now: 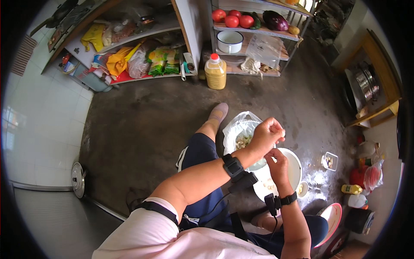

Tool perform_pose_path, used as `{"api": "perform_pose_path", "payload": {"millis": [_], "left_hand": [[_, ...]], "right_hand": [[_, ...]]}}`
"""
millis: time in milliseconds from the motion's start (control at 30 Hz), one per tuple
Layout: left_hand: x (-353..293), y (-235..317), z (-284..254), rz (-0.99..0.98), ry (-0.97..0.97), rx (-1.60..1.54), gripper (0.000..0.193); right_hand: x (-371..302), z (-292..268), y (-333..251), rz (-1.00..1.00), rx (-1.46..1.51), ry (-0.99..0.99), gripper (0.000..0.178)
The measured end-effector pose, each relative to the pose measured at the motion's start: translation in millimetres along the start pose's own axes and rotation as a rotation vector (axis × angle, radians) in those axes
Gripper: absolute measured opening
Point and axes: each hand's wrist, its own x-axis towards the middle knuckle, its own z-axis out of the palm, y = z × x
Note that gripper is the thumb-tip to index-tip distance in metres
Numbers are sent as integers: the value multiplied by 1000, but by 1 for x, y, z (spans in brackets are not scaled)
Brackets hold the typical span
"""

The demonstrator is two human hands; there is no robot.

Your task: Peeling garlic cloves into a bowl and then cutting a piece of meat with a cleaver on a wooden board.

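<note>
My left hand is closed in a pinch, with a small whitish piece showing at its fingertips. Just below it, my right hand has its fingertips drawn together; whatever they hold, if anything, is too small to make out. Both hands are over a white basin on the floor, in which pale bits lie. Beside it, partly behind my left hand, an opened white plastic bag holds greenish and brownish scraps. To the right of the basin sits a small bowl with pale pieces.
A clear plastic tub stands on the wet floor at right. Ahead are a jug of yellowish liquid, a rack with tomatoes and an enamel pot, and packed shelves. A red-rimmed basin lies beside my right knee.
</note>
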Motion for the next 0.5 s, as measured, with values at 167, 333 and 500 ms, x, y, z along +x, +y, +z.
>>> {"api": "perform_pose_path", "payload": {"millis": [167,333,500], "left_hand": [[1,-1,3,-22,-11,39,8],[2,-6,6,-20,-28,89,8],[0,-7,8,109,40,299,9]], "right_hand": [[3,-3,-5,241,314,-122,19],[-2,-4,13,-71,-160,-8,17],[0,-11,-23,21,424,356,10]]}}
